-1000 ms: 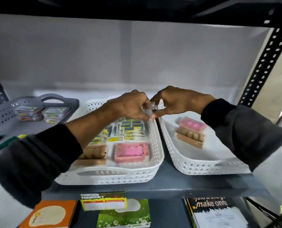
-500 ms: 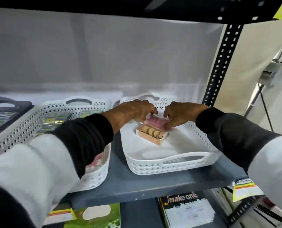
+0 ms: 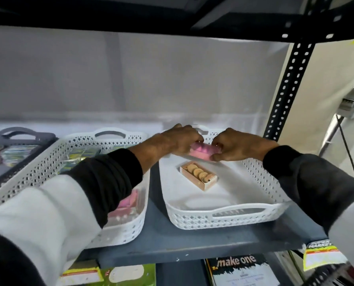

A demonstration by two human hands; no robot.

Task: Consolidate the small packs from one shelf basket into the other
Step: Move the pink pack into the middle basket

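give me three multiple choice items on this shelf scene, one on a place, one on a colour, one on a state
1. Where does the tan pack lie?
A. in the right white basket
B. in the dark basket
C. on the bare shelf

2. What colour is the pack between both hands?
A. green
B. pink
C. blue

3. How is the pink pack held?
A. by neither hand
B. by the left hand only
C. by both hands

Answers:
1 A, it rests on that basket's floor.
2 B, pink shows between the fingers.
3 C, the left hand and right hand each grip an end.
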